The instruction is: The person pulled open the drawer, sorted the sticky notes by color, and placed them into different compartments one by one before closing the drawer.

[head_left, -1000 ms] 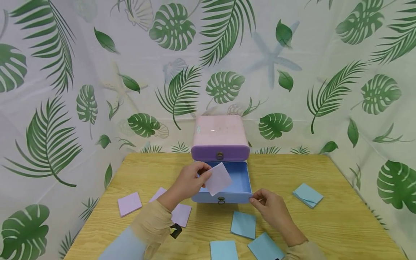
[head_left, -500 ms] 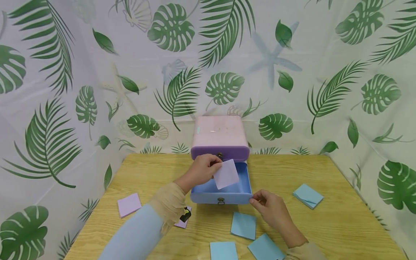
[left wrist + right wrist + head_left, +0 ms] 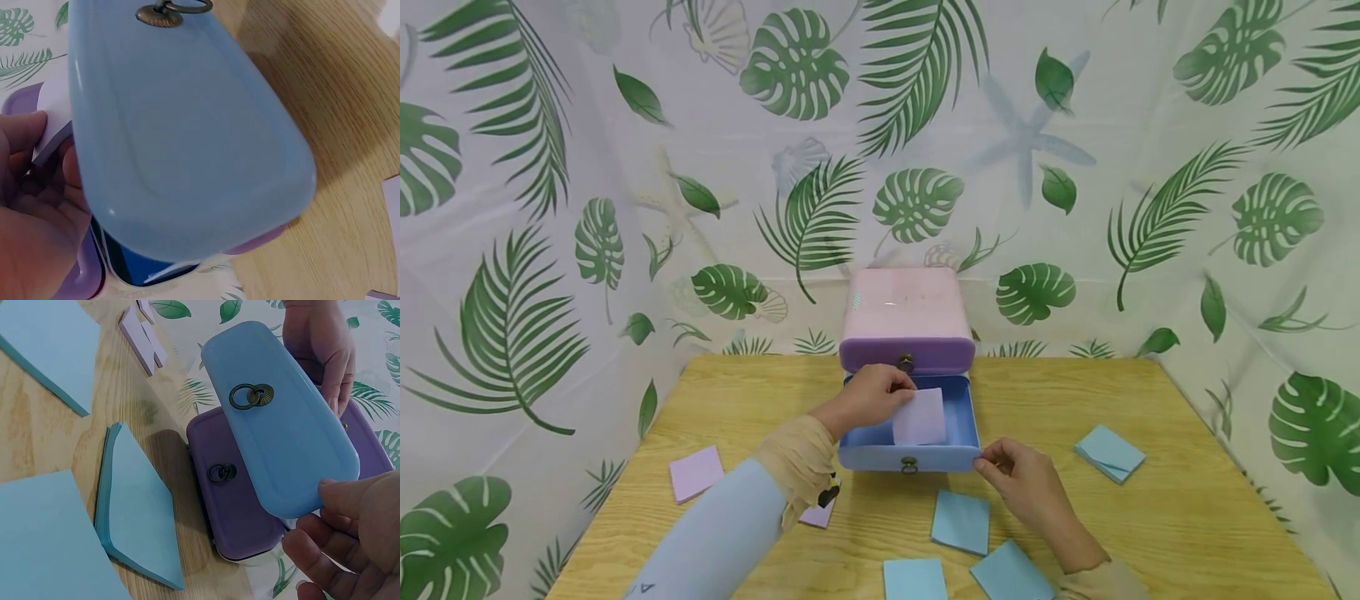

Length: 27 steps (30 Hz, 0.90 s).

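A lilac pad of sticky notes (image 3: pixel 922 421) is pinched at its upper left corner by my left hand (image 3: pixel 868 395), which reaches into the pulled-out blue drawer (image 3: pixel 868 459). The pad's lower edge lies just behind the drawer front; whether it touches the bottom is unclear. In the left wrist view the drawer front (image 3: pixel 194 131) hides part of the pad (image 3: pixel 57 103). My right hand (image 3: pixel 1026 483) pinches the drawer's front right corner between thumb and fingers, plain in the right wrist view. The drawer belongs to a small chest (image 3: pixel 906 304) with a pink top and purple fronts.
Several blue note pads lie on the wooden table (image 3: pixel 1195 517), one blue pad (image 3: pixel 1110 453) at the right and another blue pad (image 3: pixel 961 522) below the drawer. At the left is a lilac pad (image 3: pixel 696 474); another lilac pad (image 3: pixel 815 514) is partly under my left sleeve.
My left hand has moved right and over the drawer, then the lilac pad has come down into it and turned more upright. My right hand has stayed on the drawer corner.
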Available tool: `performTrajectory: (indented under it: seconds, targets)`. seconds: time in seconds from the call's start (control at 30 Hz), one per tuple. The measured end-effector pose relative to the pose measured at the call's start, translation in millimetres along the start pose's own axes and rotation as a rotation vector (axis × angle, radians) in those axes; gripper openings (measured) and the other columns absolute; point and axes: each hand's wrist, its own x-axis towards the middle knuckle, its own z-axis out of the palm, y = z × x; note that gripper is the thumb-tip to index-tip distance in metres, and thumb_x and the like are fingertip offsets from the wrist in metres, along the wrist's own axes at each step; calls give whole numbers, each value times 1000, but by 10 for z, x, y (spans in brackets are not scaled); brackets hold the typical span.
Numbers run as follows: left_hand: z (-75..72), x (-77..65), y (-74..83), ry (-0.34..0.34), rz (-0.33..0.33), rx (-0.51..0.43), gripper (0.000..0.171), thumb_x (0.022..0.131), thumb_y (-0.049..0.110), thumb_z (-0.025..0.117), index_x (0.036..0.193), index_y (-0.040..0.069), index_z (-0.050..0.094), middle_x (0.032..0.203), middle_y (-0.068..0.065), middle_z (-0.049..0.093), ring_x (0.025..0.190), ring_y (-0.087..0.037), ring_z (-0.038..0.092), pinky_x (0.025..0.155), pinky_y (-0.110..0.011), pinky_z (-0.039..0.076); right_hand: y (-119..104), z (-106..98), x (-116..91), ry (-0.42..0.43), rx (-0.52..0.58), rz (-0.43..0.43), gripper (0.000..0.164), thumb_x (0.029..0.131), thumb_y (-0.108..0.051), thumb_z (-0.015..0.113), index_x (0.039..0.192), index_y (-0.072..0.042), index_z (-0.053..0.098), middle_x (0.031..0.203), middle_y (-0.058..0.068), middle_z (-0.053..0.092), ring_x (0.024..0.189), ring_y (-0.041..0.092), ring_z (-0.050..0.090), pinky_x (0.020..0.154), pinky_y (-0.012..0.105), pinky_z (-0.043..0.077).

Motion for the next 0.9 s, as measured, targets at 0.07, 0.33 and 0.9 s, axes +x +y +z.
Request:
performTrajectory:
  seconds: [0.07,0.33,0.9]
  targets:
    - [11,14,-31,-19,-5,14,18,98,20,58,104,12,73,91,6,67,79,-7,59,68,-24,49,4,0,-3,1,0,-1,11,90,-26,70,90,-15,68,74,-6,60,68,12,50,60,25,43]
    - [37,45,-106,-49,-21,35,18,98,18,58,104,12,74,97,3,69,84,-7,60,72,-25,50,19,11,-4,1,7,-3,11,90,-27,70,90,-15,67,74,-6,59,67,12,50,59,25,42]
    - [147,144,-268,-98,-19,216,16,94,18,63,102,11,75,96,2,71,85,-8,62,75,-24,50,28,23,-7,-1,20,-4,9,90,-25,70,90,-15,67,76,-6,61,68,14,51,59,25,43]
